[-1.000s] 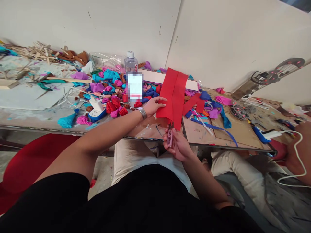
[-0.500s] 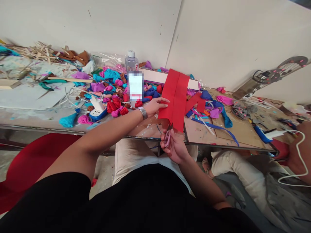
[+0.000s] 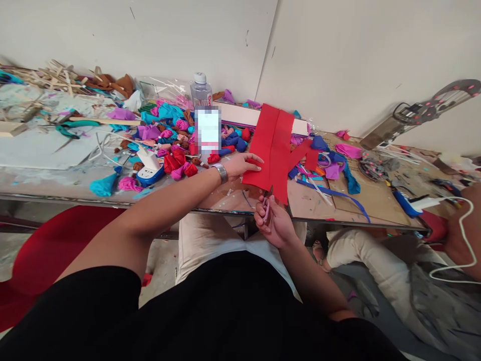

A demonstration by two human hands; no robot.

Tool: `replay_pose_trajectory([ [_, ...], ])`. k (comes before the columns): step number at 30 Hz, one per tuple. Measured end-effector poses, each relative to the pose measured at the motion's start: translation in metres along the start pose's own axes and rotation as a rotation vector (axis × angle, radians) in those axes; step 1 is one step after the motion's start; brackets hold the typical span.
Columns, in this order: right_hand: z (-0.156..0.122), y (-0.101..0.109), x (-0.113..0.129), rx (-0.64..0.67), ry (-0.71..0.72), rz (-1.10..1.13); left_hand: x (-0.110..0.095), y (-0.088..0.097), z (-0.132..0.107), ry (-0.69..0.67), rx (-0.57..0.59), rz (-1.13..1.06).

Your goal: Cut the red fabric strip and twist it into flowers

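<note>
A red felt sheet (image 3: 272, 145) with a lengthwise crease stands tilted over the near table edge. My left hand (image 3: 240, 165), a metal watch on its wrist, grips the sheet's lower left edge between thumb and fingers. My right hand (image 3: 273, 222) is closed on small pink-handled scissors (image 3: 266, 207), whose blades meet the sheet's bottom edge at the crease. Another red felt piece (image 3: 305, 156) lies flat just to the right.
Several rolled fabric flowers (image 3: 176, 145) in red, pink, teal and blue litter the worktable (image 3: 45, 173). A water bottle (image 3: 201, 93), a white power strip (image 3: 149, 168), teal pliers (image 3: 71, 128) and wood sticks lie behind. A seated person's legs (image 3: 361, 255) are at my right.
The red sheet and both hands have stayed in nearly the same place. The scissors have shifted slightly along the sheet's bottom edge.
</note>
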State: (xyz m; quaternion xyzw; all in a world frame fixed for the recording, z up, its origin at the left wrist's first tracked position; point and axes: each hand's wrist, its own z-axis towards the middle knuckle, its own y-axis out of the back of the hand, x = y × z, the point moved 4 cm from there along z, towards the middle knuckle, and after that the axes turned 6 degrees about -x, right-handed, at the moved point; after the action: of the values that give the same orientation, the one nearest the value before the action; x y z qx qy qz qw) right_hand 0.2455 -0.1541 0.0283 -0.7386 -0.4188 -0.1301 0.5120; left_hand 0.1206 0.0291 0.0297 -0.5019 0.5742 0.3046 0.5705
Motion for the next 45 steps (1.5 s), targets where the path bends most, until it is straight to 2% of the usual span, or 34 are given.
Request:
replay_pose_trajectory([
  [7, 0.0012, 0.0067, -0.0007, 0.026, 0.035, -0.041, 0.0005, 0.0014, 0.0005, -0.010, -0.003, 0.028],
  [27, 0.0016, 0.0070, 0.0000, 0.099, 0.068, -0.075, -0.0004, 0.0010, 0.0000, -0.021, 0.003, 0.060],
  [45, 0.0029, 0.0092, 0.0010, 0.048, 0.067, -0.084, 0.0016, 0.0021, 0.0003, -0.051, -0.004, 0.105],
])
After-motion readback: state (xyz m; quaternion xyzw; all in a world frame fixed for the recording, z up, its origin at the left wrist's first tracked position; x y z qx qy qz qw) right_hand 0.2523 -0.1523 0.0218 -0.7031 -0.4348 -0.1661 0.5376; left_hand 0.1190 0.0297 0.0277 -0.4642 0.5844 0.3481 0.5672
